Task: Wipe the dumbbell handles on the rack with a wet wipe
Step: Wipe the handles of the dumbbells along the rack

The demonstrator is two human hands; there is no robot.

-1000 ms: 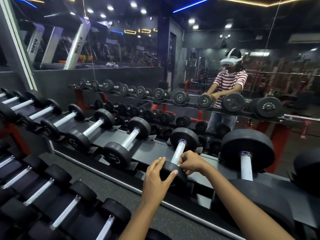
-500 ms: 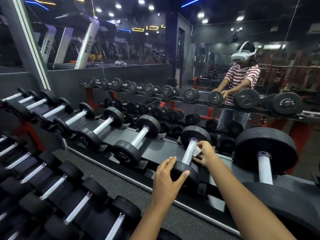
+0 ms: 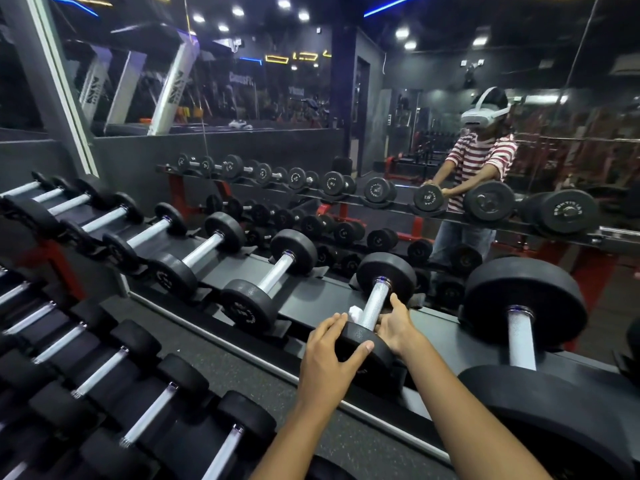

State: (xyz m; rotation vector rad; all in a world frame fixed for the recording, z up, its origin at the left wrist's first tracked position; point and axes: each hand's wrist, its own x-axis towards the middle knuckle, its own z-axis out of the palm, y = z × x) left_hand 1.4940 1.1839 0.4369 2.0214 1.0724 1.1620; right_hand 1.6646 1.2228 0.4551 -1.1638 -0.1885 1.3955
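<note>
A black dumbbell with a knurled silver handle (image 3: 375, 303) lies on the top shelf of the rack (image 3: 311, 296), straight ahead. My left hand (image 3: 329, 355) grips its near black head (image 3: 367, 344). My right hand (image 3: 396, 327) wraps the lower part of the handle from the right, thumb up along the bar. A white wet wipe (image 3: 355, 312) pokes out on the handle's left side, pressed under my fingers.
More dumbbells line the top shelf to the left (image 3: 266, 289) and a bigger one to the right (image 3: 519, 327). A lower shelf of dumbbells (image 3: 114, 368) runs at bottom left. A mirror behind the rack reflects a person in a striped shirt (image 3: 478, 168).
My right hand has slid down the handle toward the near head, and the wipe now shows on the handle's left side. The left hand keeps hold of the near head.
</note>
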